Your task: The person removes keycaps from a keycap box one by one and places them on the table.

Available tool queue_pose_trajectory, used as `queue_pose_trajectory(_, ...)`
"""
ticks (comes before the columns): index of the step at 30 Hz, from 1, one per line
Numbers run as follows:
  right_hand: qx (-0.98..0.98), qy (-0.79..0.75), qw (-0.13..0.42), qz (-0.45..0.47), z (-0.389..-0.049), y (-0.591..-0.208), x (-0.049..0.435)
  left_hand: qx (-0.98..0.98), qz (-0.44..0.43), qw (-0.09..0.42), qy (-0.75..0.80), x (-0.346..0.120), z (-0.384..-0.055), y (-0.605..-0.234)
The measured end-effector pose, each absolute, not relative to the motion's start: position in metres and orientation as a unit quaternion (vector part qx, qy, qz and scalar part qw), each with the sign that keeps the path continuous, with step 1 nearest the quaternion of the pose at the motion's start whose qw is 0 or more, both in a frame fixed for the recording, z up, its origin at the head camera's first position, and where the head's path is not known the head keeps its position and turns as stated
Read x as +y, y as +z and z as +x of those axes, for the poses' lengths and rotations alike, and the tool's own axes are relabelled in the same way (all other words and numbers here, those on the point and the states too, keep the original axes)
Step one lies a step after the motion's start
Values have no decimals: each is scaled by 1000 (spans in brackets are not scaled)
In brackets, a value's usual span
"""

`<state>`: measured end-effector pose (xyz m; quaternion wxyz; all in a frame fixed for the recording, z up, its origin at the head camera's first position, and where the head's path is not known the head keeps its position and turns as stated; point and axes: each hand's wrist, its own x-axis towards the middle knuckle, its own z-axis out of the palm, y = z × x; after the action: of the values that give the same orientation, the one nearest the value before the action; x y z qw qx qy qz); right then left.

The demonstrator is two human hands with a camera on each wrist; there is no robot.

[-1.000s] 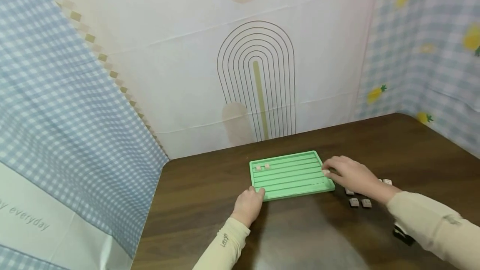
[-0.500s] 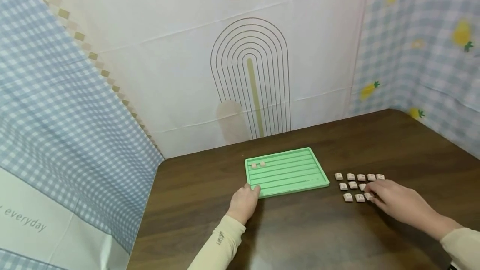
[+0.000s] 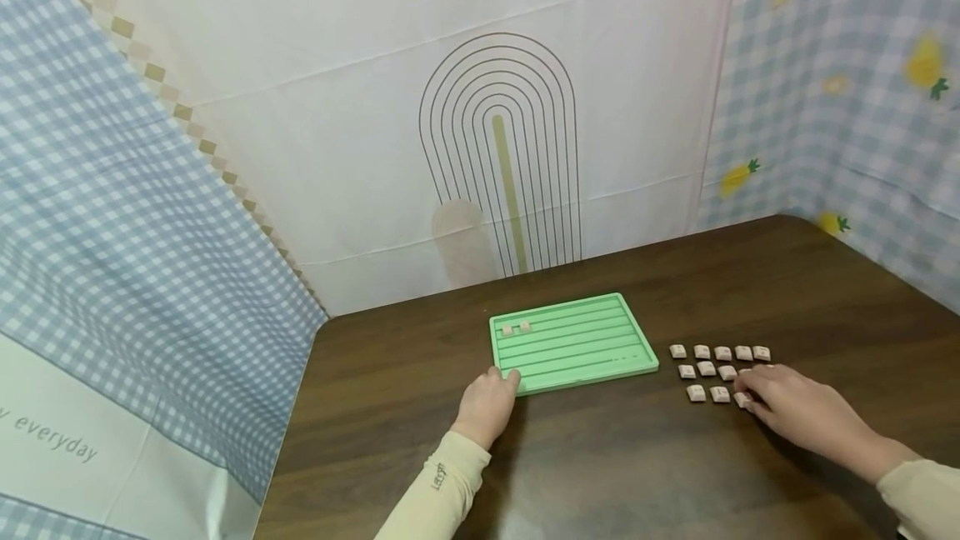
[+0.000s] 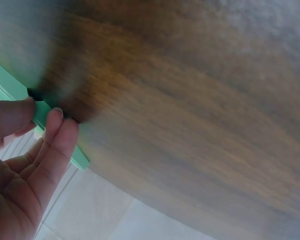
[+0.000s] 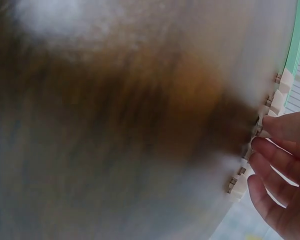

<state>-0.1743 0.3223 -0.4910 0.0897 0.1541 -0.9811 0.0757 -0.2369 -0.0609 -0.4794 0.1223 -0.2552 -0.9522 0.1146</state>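
Observation:
A green grooved tray [image 3: 573,344] lies on the dark wooden table [image 3: 600,457], with two small pink keycaps [image 3: 516,328] in its top-left groove. My left hand [image 3: 501,377] pinches the tray's near-left corner; the left wrist view shows the thumb and fingers of that left hand [image 4: 42,110] clamped on the green tray edge [image 4: 77,160]. To the tray's right, several loose keycaps [image 3: 712,367] lie in rows. My right hand [image 3: 746,394] has its fingertips closed round the rightmost keycap of the near row. The right wrist view shows this right hand [image 5: 257,135] with thumb and forefinger about a keycap [image 5: 258,131].
Printed cloth walls stand close behind the table and on both sides. The table's left edge [image 3: 296,407] falls away just left of my left arm. Bare wood lies in front of the tray and behind the keycaps.
My right hand left the tray's right edge and moved right and nearer, onto the loose keycaps. Over the last half second it barely shifted. The left hand kept its hold on the tray corner.

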Motion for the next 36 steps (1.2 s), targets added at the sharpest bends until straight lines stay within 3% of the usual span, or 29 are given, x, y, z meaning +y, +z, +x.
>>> queue_pose_trajectory(16,-986,108,50,119,-184,-471,317,-954,-252,118,110,-61,-239,-480)
queue_pose_trajectory(36,-959,154,120,207,-286,-464,173,-952,-254,135,109,-63,-238,-480)
